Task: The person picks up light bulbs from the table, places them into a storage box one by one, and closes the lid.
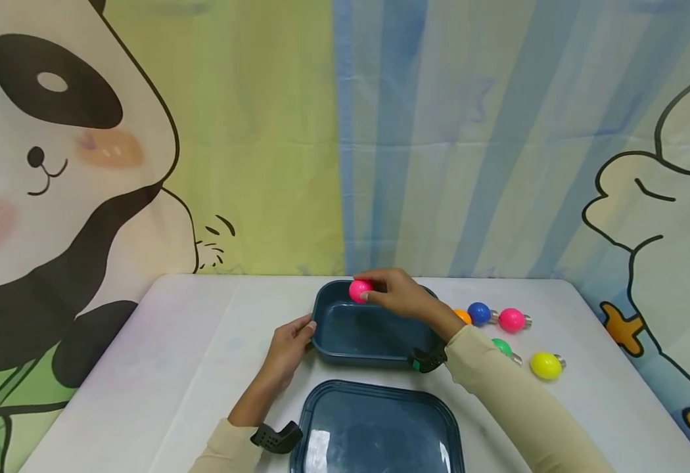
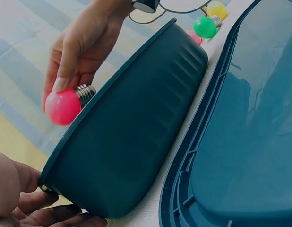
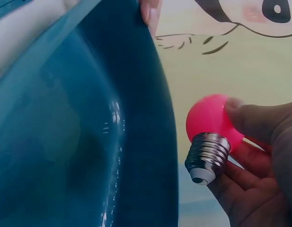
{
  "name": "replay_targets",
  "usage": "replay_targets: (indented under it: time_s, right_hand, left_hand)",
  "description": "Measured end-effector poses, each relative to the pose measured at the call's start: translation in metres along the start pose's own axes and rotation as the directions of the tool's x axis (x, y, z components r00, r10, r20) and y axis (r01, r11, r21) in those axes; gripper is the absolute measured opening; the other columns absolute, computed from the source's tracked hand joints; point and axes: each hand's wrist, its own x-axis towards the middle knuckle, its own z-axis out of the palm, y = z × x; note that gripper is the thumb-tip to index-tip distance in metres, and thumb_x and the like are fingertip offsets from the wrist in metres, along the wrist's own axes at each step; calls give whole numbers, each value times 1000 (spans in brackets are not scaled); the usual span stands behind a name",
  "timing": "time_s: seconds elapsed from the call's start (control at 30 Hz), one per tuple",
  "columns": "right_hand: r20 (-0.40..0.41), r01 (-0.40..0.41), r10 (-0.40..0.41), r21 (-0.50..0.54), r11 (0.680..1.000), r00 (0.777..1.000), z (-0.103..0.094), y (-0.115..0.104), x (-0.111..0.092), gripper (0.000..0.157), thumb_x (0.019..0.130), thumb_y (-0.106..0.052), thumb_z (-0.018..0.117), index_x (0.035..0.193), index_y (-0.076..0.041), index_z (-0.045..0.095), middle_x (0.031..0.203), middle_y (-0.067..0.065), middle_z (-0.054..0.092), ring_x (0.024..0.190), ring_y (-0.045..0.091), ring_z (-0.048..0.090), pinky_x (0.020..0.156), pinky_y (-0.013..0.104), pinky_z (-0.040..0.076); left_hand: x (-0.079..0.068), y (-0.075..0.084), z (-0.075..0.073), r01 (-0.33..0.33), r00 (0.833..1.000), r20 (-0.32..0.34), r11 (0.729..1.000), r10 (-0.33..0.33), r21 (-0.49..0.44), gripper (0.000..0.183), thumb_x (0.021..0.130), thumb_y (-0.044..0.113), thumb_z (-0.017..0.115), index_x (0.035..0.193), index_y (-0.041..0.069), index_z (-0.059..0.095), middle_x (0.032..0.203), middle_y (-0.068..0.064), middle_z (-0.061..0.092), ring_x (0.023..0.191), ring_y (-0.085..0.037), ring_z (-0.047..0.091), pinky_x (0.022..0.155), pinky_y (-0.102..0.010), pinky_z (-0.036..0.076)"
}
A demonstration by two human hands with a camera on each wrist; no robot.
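My right hand (image 1: 401, 294) pinches a pink light bulb (image 1: 359, 290) between thumb and fingers, over the far left part of a dark blue plastic box (image 1: 374, 358). In the right wrist view the bulb's silver screw base (image 3: 208, 153) points down toward the camera, beside the box wall. My left hand (image 1: 288, 345) grips the box at its left end, thumb at the rim and fingers below it, as the left wrist view also shows. The inside of the box that shows holds nothing; my right forearm hides its right end.
Right of the box lie several bulbs: orange (image 1: 462, 316), blue (image 1: 479, 313), another pink one (image 1: 512, 320), green (image 1: 502, 346) and yellow (image 1: 546, 365). A dark blue lid (image 1: 380, 427) lies on the white table (image 1: 191, 368) in front of the box. A printed curtain (image 1: 262, 131) hangs behind.
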Motion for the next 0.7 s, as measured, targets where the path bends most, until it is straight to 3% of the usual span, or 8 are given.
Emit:
replay_targets:
  time_s: [0.17,0.47,0.7]
  right_hand:
    - [35,-22,23,-8,1000,999,1,5,6,39,94,-8,64,132,0,59,123,11,64,104,19,63,86,31,55]
    - [83,13,-13,-5,1000,996,12,17,22,37,93,-5,64,129,4,60,121,14,65,104,21,63,88,32,54]
    - [184,18,-14,-18,1000,983,24,20,36,35,94,-8,64,128,0,62,124,11,63,110,20,62,93,32,52]
  left_hand:
    - [1,0,1,-17,1000,7,1000,17,1,42,103,14,50,138,-9,47,141,-22,48,128,-30,49,97,-37,48]
    - [1,1,1,-39,999,20,999,38,26,43,102,15,51,138,-9,47,140,-22,48,127,-30,49,96,-36,49]
    - [0,0,0,-41,999,19,998,41,42,44,102,15,51,139,-10,46,140,-23,49,125,-30,51,96,-36,50]
